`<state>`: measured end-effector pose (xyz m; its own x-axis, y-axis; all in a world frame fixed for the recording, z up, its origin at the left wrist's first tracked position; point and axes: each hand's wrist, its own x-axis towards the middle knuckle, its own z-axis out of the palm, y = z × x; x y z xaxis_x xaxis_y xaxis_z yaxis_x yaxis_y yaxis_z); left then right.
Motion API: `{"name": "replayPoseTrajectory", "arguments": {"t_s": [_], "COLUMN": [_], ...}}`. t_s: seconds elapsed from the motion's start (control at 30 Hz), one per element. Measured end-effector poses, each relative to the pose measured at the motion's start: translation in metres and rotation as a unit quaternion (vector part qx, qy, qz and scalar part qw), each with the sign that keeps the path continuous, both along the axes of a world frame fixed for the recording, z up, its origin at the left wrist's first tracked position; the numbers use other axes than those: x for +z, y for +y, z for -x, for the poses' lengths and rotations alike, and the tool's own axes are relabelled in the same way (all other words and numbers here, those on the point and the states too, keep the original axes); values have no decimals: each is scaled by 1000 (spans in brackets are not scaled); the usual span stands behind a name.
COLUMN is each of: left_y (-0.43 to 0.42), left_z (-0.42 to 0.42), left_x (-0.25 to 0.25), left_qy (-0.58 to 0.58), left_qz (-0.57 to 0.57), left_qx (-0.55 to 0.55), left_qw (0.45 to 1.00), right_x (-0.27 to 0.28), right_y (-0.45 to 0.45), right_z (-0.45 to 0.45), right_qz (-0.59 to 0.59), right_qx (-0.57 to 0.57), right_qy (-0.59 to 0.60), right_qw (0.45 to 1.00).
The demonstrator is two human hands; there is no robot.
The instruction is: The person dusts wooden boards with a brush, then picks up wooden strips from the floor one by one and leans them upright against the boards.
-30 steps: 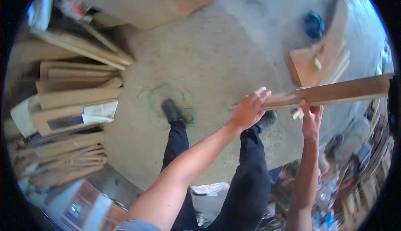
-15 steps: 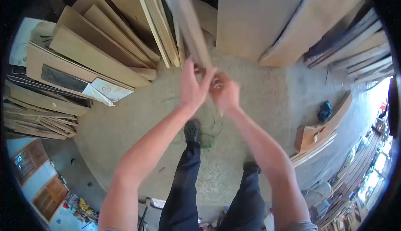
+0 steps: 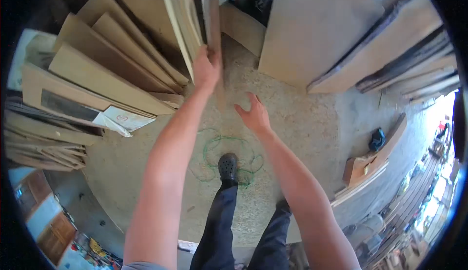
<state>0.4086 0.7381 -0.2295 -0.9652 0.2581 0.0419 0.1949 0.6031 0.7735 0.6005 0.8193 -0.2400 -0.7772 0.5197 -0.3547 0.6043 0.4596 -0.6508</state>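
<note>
My left hand [image 3: 205, 71] is closed around a long wooden board [image 3: 212, 21] that stands nearly upright. The board's lower end is blurred. Right beside it lean pale wooden planks [image 3: 184, 21], close to my left knuckles. My right hand [image 3: 255, 114] hangs over the concrete floor with thumb and fingers spread, holding nothing and apart from the board. Below the hands, a loose green string [image 3: 220, 137] lies in loops around my shoe [image 3: 227, 166].
Wooden panels [image 3: 112, 70] lean in a stack on the left. More large boards [image 3: 312, 31] stand at the back right. On the right floor lies a curved wooden piece [image 3: 363, 165] with a dark bundle [image 3: 377, 139] near it. Doors [image 3: 54, 233] show at lower left.
My right hand has let go of the board and moved down, opening. My left hand has carried the board left, up against the leaning planks. More of the green string shows.
</note>
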Motion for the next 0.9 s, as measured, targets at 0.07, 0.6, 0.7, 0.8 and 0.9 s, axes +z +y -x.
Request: {"name": "replayPoseTrajectory", "arguments": {"t_s": [0.07, 0.6, 0.7, 0.8, 0.9], "left_y": [6, 23, 23, 31, 43], "left_z": [25, -1, -84, -162, -241], "left_x": [-15, -20, -17, -23, -55], "left_qy": [-17, -55, -35, -92, -154], "left_qz": [24, 473, 450, 396, 300], "left_qx": [1, -175, -264, -361, -397], "left_qw": [1000, 862, 852, 839, 854], "right_x": [-12, -23, 32, 43, 49], "right_y": [7, 30, 30, 32, 47], "right_z": [-45, -510, -539, -604, -677], "right_qz": [10, 26, 55, 74, 92], "right_qx": [-15, -140, -256, -316, -346], "right_qy": [-36, -333, -322, -346, -371], "right_qw": [999, 932, 910, 880, 857]}}
